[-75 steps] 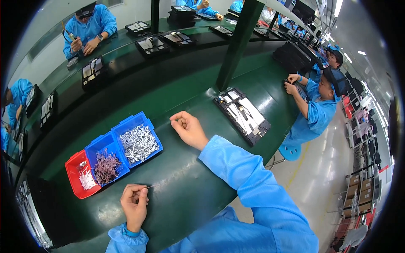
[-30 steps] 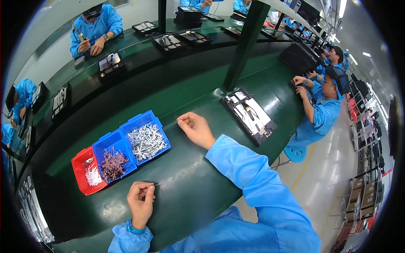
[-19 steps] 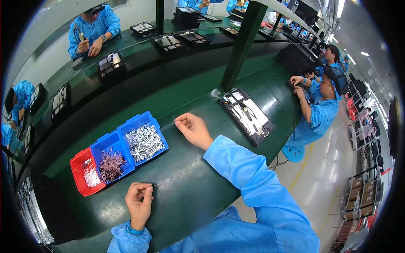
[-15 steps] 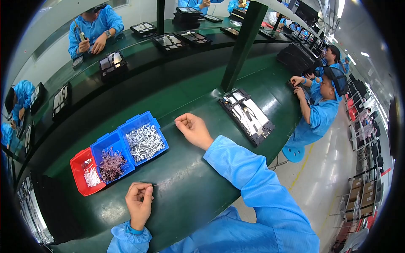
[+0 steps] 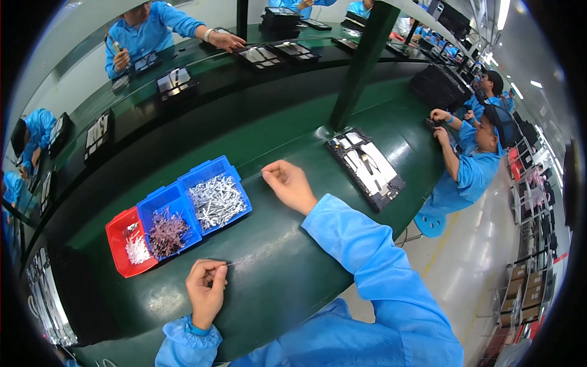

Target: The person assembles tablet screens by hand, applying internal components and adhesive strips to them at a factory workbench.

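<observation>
The person at the green bench [image 5: 287,287] sits almost exactly as a couple of seconds ago; only the head has dipped closer, so both hands and the bins look larger, and neither hand has travelled. The left hand [image 5: 206,292], at about seven o'clock from the bins, has its fingertips pinched on a thin metal pin [image 5: 231,264] whose tip pokes out toward two o'clock. The right hand [image 5: 291,185] rests on the bench at three o'clock from the bins, fingers curled loosely inward; whether they hold a small part I cannot tell. Between the hands lie the blue bin of silvery pieces [image 5: 215,196], a second blue bin of dark pieces [image 5: 166,225] and a red bin [image 5: 127,244] with pale ones. With so little movement, the fiddling with the pin looks unfinished. A black tray [image 5: 365,168] lies at two o'clock from the right hand.
</observation>
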Demonstrator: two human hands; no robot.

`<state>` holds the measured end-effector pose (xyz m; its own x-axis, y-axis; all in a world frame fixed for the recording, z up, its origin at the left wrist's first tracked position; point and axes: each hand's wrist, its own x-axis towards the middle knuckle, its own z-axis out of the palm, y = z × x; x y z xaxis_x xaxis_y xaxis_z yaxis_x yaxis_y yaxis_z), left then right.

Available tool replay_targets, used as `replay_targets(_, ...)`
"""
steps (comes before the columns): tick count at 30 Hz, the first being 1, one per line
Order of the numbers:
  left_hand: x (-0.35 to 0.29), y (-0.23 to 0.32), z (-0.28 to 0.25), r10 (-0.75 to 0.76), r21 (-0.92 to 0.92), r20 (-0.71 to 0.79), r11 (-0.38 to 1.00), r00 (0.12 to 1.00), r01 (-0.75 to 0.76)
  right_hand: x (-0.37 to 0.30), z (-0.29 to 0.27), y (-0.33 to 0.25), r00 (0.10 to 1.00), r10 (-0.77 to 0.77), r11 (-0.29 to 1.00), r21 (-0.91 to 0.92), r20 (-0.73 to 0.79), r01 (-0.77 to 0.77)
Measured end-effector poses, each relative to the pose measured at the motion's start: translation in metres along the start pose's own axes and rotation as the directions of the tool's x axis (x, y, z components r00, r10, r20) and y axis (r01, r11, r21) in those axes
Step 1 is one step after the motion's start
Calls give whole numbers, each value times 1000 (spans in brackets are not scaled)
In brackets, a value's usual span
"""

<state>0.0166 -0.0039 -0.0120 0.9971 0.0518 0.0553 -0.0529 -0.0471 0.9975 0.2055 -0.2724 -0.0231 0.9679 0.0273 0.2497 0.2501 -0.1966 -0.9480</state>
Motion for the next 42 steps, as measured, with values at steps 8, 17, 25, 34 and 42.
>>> replay_targets(8, 2, -1, 5, -2, -10, 16, 1000, 1000, 2, 2, -10, 13, 997, 71, 982, -174, -19, -73)
replay_targets(17, 1, -2, 2, 39, 32, 38, 999, 998, -41, 0, -4, -4, 991, 136, 990, 37, 16, -136)
replay_targets(25, 1, 0, 2, 38, 13, 46, 999, 998, -39, -1, -4, -3, 989, 146, 984, 100, 23, -148)
replay_targets(34, 2, 0, 3, 20, -8, 15, 1000, 1000, -20, 2, -7, 9, 991, 132, 990, -46, 5, -132)
replay_targets(42, 0, 1, 3, 15, 0, 10, 1000, 1000, -15, 2, -5, 13, 997, 75, 986, -145, -14, -76)
